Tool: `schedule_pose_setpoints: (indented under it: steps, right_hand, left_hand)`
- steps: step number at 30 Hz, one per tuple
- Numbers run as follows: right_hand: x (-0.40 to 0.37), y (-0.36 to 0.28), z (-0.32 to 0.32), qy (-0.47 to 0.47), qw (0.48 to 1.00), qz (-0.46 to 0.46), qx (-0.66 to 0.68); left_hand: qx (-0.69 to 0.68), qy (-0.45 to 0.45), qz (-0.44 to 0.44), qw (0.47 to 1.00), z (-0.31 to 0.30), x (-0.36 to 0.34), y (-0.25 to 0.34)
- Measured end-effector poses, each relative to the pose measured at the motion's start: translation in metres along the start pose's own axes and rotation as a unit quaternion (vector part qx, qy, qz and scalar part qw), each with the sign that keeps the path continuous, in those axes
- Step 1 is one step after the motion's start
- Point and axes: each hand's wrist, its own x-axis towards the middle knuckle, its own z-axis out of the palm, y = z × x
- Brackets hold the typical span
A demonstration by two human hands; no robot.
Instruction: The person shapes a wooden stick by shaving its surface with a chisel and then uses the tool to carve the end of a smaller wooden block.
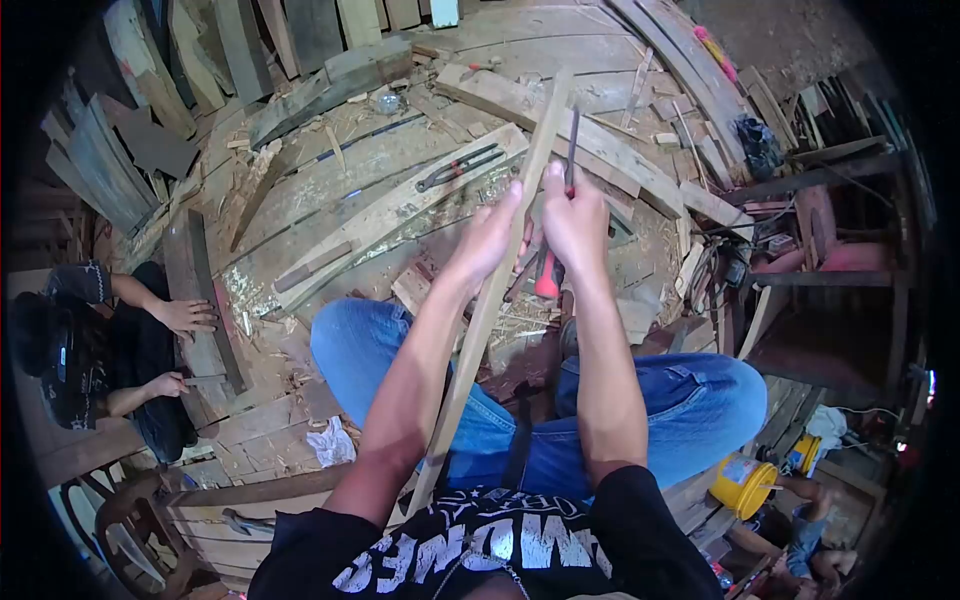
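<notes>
A long, narrow wooden strip (484, 322) slants up from my lap, past my chest and out over the floor. My left hand (485, 238) is closed around its middle, thumb pointing up along it. Close beside, on the strip's right, my right hand (576, 222) grips a tool with a red handle (547, 276) and a thin dark metal blade (573, 140) pointing away from me. Its exact kind does not show. Pincers (459, 168) with dark handles lie on a pale plank (400, 205) just beyond my left hand.
Thick timber beams (330, 88) and wood shavings cover the floor ahead. At left a person (75, 350) sits with hands on a dark board (190, 300). A yellow bucket (741, 486) stands at lower right, a hammer (247, 522) lies at lower left. Tangled cables (715, 262) are to the right.
</notes>
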Motion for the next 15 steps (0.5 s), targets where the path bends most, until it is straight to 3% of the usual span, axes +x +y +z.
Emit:
schedule_pose_setpoints:
  steps: [3,7,9,11,15]
  right_hand:
    - [0.025,-0.003,-0.004,-0.012,0.989,0.064,0.133]
    - [0.026,-0.004,-0.012,-0.048,0.985,0.053,0.154]
    - [0.015,-0.001,-0.009,-0.112,0.970,0.059,0.207]
    - [0.004,0.008,0.001,-0.124,0.967,0.021,0.221]
    - [-0.012,0.000,0.005,-0.125,0.964,0.053,0.228]
  left_hand:
    - [0.002,-0.005,-0.019,1.000,0.006,-0.014,-0.006]
    - [0.001,-0.026,-0.009,1.000,0.005,-0.024,0.000]
    - [-0.035,-0.038,0.020,0.998,0.006,-0.023,0.012]
    - [-0.029,-0.045,0.030,0.998,0.000,-0.009,0.017]
    - [0.054,-0.034,0.110,0.992,-0.005,0.012,0.013]
